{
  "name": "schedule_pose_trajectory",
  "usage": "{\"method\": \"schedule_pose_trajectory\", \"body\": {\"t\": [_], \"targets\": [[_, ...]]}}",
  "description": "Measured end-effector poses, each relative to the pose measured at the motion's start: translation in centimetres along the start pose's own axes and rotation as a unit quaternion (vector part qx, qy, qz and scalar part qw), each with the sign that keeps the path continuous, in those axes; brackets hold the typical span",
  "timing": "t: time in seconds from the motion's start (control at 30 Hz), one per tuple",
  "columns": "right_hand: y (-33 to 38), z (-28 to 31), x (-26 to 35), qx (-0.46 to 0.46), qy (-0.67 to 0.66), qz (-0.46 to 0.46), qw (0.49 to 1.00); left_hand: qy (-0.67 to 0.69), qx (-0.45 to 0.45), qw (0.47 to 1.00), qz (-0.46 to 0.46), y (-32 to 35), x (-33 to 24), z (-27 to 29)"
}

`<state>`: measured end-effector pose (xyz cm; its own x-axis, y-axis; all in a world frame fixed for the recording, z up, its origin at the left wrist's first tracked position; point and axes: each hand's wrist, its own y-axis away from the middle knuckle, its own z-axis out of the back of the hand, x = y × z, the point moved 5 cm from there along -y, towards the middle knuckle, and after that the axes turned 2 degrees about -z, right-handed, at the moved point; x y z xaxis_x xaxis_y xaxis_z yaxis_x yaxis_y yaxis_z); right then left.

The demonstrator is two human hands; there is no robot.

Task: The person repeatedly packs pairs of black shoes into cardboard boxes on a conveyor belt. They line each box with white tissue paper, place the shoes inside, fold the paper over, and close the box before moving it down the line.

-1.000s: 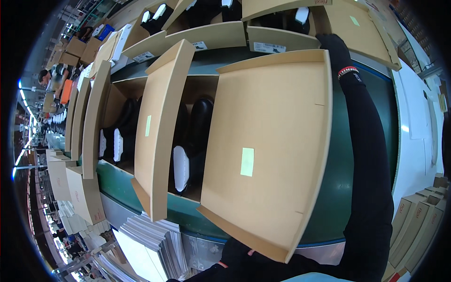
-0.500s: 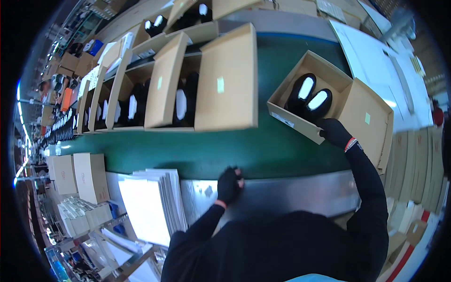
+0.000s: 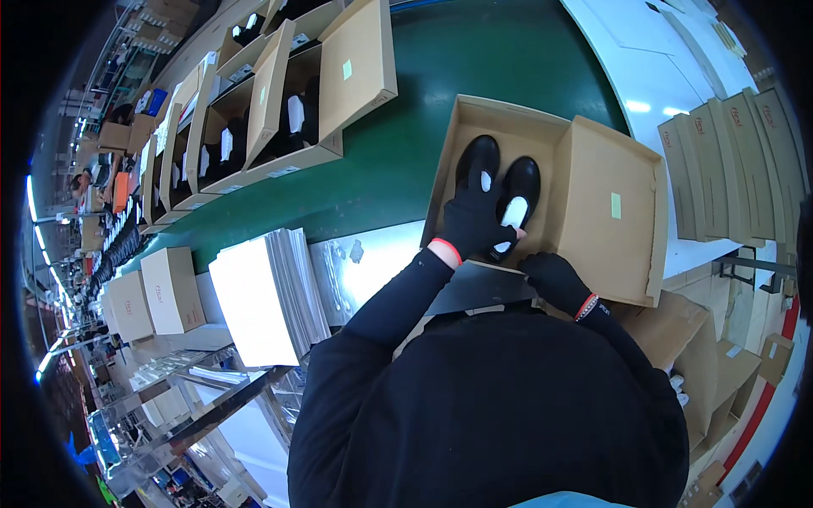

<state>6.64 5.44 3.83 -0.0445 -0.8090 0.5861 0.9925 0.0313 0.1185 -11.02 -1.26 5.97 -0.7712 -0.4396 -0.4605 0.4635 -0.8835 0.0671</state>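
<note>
Now with left hand (image 3: pixel 474 222) spread over glossy, round-toed black shoes (image 3: pixel 522 175), right of centre inside an open cardboard box (image 3: pixel 517 118); right hand (image 3: pixel 555 281) curled at its lower rim, whether pinching cannot tell. Note a pale-green label (image 3: pixel 616 206) on the lid (image 3: pixel 605 258); at upper right, smooth upright boxes (image 3: pixel 713 190) printed in red.

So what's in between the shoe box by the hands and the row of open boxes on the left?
A stretch of green work surface lies between the shoe box and the row of open boxes, seen in the head view.

Gloved hands (image 3: pixel 472 223) close together, arms (image 3: pixel 396 303) bent
</note>
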Motion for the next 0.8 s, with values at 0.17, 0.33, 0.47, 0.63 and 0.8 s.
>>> {"method": "schedule_pose_trajectory", "body": {"t": [0.17,0.33,0.47,0.63,0.8], "targets": [[0.9,-0.8,1.3,0.021,0.051,0.003,0.998,-0.015,-0.032,0.999,0.042,1.6,-2.6,-0.8],[1.0,-1.7,0.6,0.062,0.005,-0.027,0.998,0.116,-0.089,0.986,0.079,3.2,0.8,1.6],[1.8,-2.5,0.4,0.048,0.029,0.04,0.998,0.264,-0.219,0.935,0.089,10.6,4.7,6.6],[0.4,-3.9,1.1,0.138,-0.021,0.049,0.989,0.33,-0.306,0.887,0.105,23.0,7.0,13.3],[-2.3,-5.4,2.8,0.228,0.062,0.04,0.971,0.149,-0.319,0.903,0.247,29.6,9.1,14.0]]}}
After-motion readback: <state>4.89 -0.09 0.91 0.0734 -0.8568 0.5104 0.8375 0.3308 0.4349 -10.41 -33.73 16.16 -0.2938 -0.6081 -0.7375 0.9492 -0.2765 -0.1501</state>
